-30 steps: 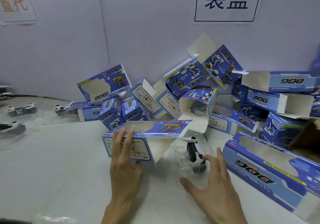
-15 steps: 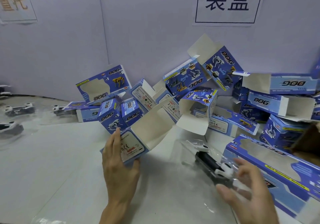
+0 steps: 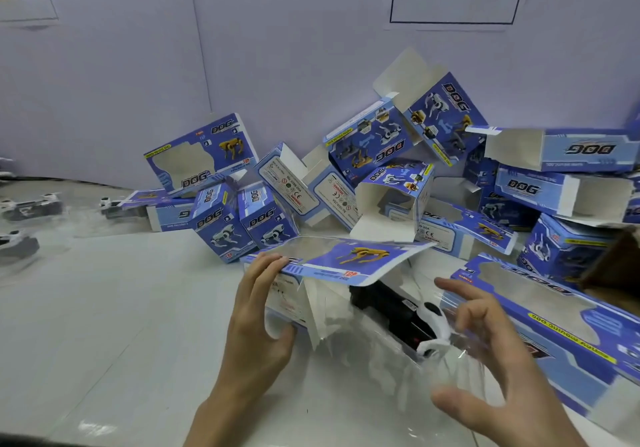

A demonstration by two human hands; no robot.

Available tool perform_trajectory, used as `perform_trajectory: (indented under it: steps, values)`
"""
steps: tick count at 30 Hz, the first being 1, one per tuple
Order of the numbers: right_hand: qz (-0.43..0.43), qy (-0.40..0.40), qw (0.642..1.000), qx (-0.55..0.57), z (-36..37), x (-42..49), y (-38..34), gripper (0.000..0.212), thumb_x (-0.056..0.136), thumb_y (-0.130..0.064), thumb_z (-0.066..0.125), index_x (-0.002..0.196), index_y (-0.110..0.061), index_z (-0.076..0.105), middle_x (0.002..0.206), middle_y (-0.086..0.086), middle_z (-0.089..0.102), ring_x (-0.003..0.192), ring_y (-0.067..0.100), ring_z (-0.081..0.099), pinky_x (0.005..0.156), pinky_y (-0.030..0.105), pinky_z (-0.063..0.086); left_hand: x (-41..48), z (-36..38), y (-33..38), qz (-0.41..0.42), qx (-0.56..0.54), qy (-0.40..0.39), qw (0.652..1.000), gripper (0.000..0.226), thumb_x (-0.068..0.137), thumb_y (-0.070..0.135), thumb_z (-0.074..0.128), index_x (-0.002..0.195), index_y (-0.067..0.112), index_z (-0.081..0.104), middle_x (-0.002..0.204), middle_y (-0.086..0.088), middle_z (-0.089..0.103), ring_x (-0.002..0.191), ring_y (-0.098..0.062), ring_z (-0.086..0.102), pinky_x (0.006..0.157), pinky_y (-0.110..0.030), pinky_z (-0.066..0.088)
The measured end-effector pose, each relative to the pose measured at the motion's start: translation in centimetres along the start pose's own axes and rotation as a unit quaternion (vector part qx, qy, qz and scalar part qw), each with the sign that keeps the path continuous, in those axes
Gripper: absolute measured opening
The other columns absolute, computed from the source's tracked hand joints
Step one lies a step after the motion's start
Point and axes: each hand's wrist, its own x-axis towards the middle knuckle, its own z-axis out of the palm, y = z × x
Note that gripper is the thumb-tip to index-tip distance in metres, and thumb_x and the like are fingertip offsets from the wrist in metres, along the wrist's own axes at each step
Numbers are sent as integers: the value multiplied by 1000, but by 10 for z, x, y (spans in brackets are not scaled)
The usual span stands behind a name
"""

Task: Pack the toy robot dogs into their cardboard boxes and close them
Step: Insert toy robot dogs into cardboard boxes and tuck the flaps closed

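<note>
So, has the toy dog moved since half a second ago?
Yes. The toy dog moved left, away from the long box on the right, toward the open end of the held box.

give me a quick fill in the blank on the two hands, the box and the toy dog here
1. The left hand grips a blue cardboard box whose top panel pictures a ____ dog.
2. The right hand holds a toy robot dog that is black and ____.
3. The toy robot dog is wrapped in clear ____.
4. The box end facing the right hand is ____.
Missing words: yellow; white; plastic; open.
</note>
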Motion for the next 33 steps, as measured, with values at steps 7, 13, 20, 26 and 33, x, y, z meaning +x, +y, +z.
perform_trajectory:
  steps: [7,13,20,26,33]
  values:
    - [-2,-4,999,-32,-1,10,6,78,42,-77,79,108,-48,49,147,-37,33,124,-12,49,99,27,43,-2,4,-4,35,5,-29,999,97,59,-17,76,143,18,44,150,2,41,144,-26,34,116,-24,28]
    - [-67,96,993,18,7,20,9,69,64,-39,83,124,-46,49,154,-20,34,142,3,36,110,19,37,-3,8,3,65,24,-30,997,96,62,-2,80,146,21,41,151,5,40,143,-22,36,115,-21,27]
    - [-54,366,923,107,30,6,31,40,85,4,58,99,-34,56,120,-3,60,101,13,60,87,26,47,-4,5,6,-28,-45,68,996,79,68,37,80,136,9,50,132,9,56,120,-12,57,96,-26,51]
    - [16,256,966,-33,40,-3,55,31,82,12,68,90,-18,62,108,-10,60,88,7,62,66,9,49,-2,3,13,-156,-142,27,977,72,63,74,71,122,38,51,117,28,62,110,0,60,70,-12,53]
    - [107,214,971,5,38,-2,57,29,87,6,67,87,-23,64,110,-10,61,85,13,64,66,30,52,-3,12,12,-177,-161,-84,967,60,77,49,72,131,55,45,120,28,62,112,2,59,70,-15,54]
